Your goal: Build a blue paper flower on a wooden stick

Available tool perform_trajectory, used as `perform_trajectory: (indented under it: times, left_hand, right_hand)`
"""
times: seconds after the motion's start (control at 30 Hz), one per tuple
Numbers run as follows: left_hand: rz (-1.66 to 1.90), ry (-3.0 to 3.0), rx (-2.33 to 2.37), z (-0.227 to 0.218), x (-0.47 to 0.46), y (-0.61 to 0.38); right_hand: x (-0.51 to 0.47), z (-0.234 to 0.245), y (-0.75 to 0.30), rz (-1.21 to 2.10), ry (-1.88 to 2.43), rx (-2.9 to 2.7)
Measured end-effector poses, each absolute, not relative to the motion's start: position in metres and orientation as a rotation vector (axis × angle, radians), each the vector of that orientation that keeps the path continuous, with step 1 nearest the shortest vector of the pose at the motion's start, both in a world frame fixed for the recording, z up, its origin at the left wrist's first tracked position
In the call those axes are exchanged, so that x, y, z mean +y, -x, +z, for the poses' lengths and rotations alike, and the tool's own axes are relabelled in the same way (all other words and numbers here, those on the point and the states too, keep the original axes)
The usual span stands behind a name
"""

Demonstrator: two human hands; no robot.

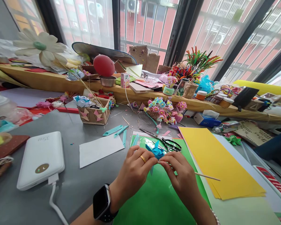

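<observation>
Head view, Clerk: What is lying nearest, taking the green sheet (152, 200) as landmark?

Keeper: One smartwatch (101, 201), dark-faced, sitting on the left wrist, just left of the sheet's near end.

Clerk: Hands?

Keeper: Left hand (137, 165), gold-ringed: grasping one blue folded-paper piece (157, 151) above the sheet's far part. Right hand (179, 168): pinching one thin stick (208, 177), whose free end is projecting past the sheet's right edge. Whether stick and paper are touching, I cannot tell; fingers are hiding it.

Clerk: Next outward?

Keeper: One white power bank (43, 156), lying well left of the sheet. Yellow paper (215, 162), several leaves, lying right of it. One white card (100, 151), resting left. Scissors (170, 144), black-handled, lying across its far end. Turquoise strips (114, 130), lying beyond its left corner.

Clerk: Farthest?

Keeper: One decorated box (93, 115), standing beyond the sheet, leftward; flower bunch (160, 109), sitting straight beyond; a tan ledge (118, 92), running behind both.
</observation>
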State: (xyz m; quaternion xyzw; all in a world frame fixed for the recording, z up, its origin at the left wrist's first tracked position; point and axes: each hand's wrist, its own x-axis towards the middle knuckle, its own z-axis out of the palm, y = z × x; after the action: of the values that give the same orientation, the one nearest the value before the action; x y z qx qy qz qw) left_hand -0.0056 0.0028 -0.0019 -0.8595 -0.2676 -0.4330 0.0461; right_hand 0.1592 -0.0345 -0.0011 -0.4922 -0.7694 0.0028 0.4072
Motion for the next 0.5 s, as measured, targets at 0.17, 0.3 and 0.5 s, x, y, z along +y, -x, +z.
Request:
perform_trajectory:
  times: [0.17, 0.3, 0.5]
  left_hand:
    - [-1.267, 2.562, -0.762, -0.0007, 0.0011, 0.005]
    - [-1.25, 2.541, -0.719, 0.0005, 0.0, 0.0041]
    - [-1.279, 2.503, -0.667, -0.0002, 0.0002, 0.0039]
  right_hand:
    - [-0.0339, -0.0023, -0.1608, 0.131, 1.28, -1.927]
    - [-0.0338, -0.0008, -0.1625, 0.241, 1.289, -1.918]
    - [-0.0345, 0.0051, -0.1627, 0.338, 1.274, -1.878]
